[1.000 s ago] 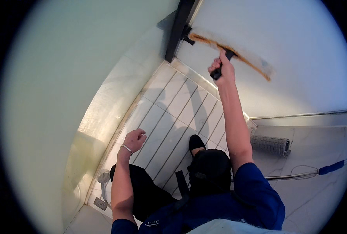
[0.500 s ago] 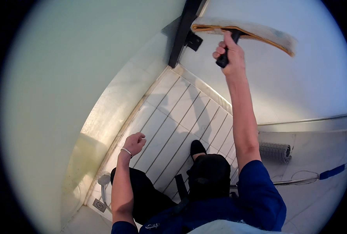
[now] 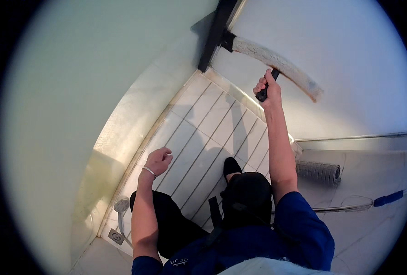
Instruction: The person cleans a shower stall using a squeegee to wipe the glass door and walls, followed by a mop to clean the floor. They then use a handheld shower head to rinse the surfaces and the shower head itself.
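Note:
A window washer with a long pale fleece sleeve (image 3: 276, 59) and a black handle (image 3: 267, 87) is in my right hand (image 3: 271, 91). My right fingers wrap round the handle, and that arm reaches far forward. The sleeve lies along the pale glass panel (image 3: 350, 55), its left end beside a black fitting (image 3: 227, 41). Over the tiled floor hangs my left hand (image 3: 158, 161), a white band at its wrist. Its fingers are curled in and nothing shows in them.
Frosted glass (image 3: 75, 91) rises on the left, meeting a black upright (image 3: 215, 34). A hand shower (image 3: 121, 205) lies by a floor drain (image 3: 116, 236). At right are a rolled grey mat (image 3: 320, 173) and a metal pole with a blue grip (image 3: 388, 198). A black shoe (image 3: 232, 167) stands on slatted tiles.
My right hand has drawn the window washer down the panel toward me. The sleeve has tilted, so its fleece face shows and its orange edge is mostly hidden. My left hand has barely moved.

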Tool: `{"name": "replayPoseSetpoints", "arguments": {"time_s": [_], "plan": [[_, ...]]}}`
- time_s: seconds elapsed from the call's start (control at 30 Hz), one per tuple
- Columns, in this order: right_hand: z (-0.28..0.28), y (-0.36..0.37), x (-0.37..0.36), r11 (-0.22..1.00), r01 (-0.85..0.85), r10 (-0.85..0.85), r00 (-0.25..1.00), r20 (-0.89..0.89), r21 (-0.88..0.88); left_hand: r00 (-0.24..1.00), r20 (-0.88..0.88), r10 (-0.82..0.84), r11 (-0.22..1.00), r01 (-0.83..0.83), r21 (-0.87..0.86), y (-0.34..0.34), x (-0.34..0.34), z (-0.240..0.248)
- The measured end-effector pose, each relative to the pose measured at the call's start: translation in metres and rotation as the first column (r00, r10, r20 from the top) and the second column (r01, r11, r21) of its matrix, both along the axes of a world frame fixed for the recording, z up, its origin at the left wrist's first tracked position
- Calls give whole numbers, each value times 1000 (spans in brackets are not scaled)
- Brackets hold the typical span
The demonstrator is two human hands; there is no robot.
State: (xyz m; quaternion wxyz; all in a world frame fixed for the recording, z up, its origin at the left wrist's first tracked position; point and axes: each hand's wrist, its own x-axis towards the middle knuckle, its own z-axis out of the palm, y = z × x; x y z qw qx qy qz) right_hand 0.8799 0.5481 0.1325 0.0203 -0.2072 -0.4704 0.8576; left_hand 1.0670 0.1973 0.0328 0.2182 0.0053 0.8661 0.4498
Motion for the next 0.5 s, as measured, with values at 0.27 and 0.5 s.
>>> {"name": "replayPoseSetpoints", "arguments": {"time_s": [0.27,0.5], "plan": [[11,-29,5,937,24,-36,999,27,348,1000,12,-4,1000,4,-20,-4,5,5],[6,-40,-13,848,29,80,980,-183,529,1000,12,6,1000,-5,-12,3,0,-3]]}}
